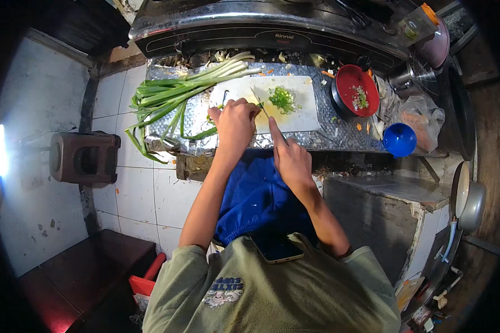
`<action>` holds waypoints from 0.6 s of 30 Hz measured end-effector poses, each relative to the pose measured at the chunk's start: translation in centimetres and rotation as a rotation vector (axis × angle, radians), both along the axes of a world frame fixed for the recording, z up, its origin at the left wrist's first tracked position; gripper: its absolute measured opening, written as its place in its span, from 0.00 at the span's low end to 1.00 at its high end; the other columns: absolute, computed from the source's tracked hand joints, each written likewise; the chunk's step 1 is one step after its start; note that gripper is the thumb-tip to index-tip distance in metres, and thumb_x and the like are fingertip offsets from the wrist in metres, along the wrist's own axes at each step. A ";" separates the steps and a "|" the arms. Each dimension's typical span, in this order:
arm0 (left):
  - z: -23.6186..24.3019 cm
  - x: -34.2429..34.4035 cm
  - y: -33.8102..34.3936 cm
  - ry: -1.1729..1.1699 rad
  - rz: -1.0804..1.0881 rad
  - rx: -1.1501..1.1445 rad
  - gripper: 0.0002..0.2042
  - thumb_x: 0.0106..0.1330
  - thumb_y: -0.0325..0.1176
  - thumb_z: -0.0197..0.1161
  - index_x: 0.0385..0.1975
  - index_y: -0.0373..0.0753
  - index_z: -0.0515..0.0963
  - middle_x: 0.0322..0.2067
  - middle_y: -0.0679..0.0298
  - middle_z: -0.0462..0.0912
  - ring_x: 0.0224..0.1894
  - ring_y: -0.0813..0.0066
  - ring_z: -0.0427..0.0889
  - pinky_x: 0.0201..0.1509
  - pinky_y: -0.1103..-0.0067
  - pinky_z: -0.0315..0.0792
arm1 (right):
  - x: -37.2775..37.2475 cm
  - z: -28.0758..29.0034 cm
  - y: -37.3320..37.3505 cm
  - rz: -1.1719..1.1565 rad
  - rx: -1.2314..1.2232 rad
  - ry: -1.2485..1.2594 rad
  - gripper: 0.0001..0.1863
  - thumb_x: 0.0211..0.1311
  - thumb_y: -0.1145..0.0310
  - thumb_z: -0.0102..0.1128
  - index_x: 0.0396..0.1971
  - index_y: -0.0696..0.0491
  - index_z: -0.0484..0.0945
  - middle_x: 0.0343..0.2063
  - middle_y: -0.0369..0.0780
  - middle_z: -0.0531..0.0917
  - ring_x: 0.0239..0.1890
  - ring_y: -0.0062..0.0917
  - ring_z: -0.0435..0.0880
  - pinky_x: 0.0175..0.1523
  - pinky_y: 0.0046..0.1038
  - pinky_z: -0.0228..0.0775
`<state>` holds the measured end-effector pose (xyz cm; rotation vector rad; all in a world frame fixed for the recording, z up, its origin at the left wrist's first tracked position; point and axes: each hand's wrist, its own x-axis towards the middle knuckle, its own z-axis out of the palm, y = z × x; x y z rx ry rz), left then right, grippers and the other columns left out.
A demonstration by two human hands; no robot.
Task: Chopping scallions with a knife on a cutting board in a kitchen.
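Note:
A white cutting board (305,117) lies on the foil-covered counter before me. My right hand (293,160) grips a knife (264,110), its blade angled up and left over the middle of the board. Just left of the blade, my left hand (236,123) is closed with its fingers curled down; a green onion (201,135) runs into it from the left, the held end mostly hidden. Chopped green onion (283,100) forms a small pile right of the blade. A bunch of whole green onions (169,94) lies at the board's left, white ends overlapping its far edge.
A red bowl (344,77) with chopped bits stands right of the board, and a blue bowl (400,140) sits near the counter's right end. A clear plastic bag (425,119) is beside it. The stove (272,41) borders the far side. A brown stool (83,156) stands left.

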<state>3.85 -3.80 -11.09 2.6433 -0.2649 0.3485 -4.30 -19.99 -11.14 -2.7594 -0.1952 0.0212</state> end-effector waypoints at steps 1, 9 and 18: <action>-0.1 0.1 0.2 0.016 -0.001 -0.002 0.05 0.61 0.31 0.69 0.31 0.51 0.91 0.32 0.69 0.87 0.42 0.67 0.84 0.49 0.57 0.59 | 0.3 0.6 0.5 -0.005 -0.007 0.039 0.40 0.66 0.71 0.60 0.78 0.36 0.59 0.30 0.52 0.84 0.29 0.51 0.87 0.35 0.50 0.81; -0.4 0.1 0.4 -0.012 -0.036 -0.081 0.07 0.58 0.28 0.70 0.35 0.46 0.90 0.34 0.64 0.88 0.41 0.60 0.85 0.48 0.62 0.66 | -1.8 -0.7 0.7 -0.052 -0.065 -0.046 0.48 0.61 0.73 0.64 0.80 0.34 0.53 0.25 0.48 0.84 0.25 0.48 0.87 0.31 0.48 0.81; -0.2 -0.6 0.8 -0.072 -0.042 -0.046 0.06 0.60 0.29 0.69 0.33 0.47 0.90 0.34 0.66 0.88 0.39 0.63 0.84 0.48 0.61 0.60 | -1.5 -0.6 0.2 -0.097 0.044 -0.065 0.41 0.68 0.71 0.59 0.79 0.38 0.56 0.26 0.52 0.83 0.26 0.52 0.85 0.33 0.52 0.78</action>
